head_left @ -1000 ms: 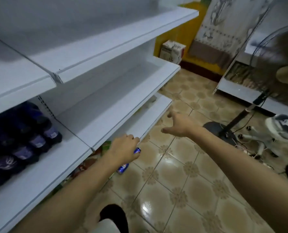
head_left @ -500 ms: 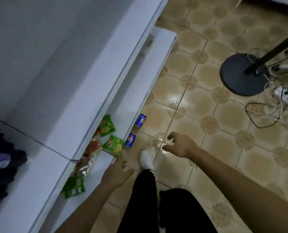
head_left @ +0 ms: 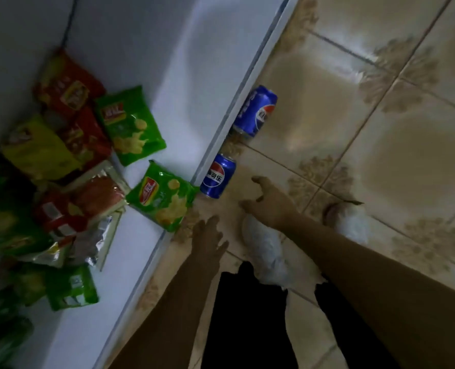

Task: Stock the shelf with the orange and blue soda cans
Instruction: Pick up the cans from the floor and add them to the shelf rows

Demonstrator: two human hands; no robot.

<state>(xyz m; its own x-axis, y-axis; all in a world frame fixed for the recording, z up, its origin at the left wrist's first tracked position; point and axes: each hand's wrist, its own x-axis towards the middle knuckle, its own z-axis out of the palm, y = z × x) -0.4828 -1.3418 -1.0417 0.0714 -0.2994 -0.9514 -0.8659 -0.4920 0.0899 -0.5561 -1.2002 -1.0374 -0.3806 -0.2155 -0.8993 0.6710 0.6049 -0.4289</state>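
Two cans sitting on tiled floor [head_left: 380,161]: nearer blue can [head_left: 217,175], farther blue can [head_left: 255,111], both touching bottom shelf [head_left: 194,75] edge; standing or lying, can't tell. Your right hand [head_left: 269,203] hovering just beside nearer one, fingers spreading wide, curved, gripping nothing. Left hand [head_left: 207,241] hanging flat, fingers straight, empty. Judging cans full: heavy-ish, rigid, slick, denting if squeezed. You're wanting wrap around mid-body, not rims.
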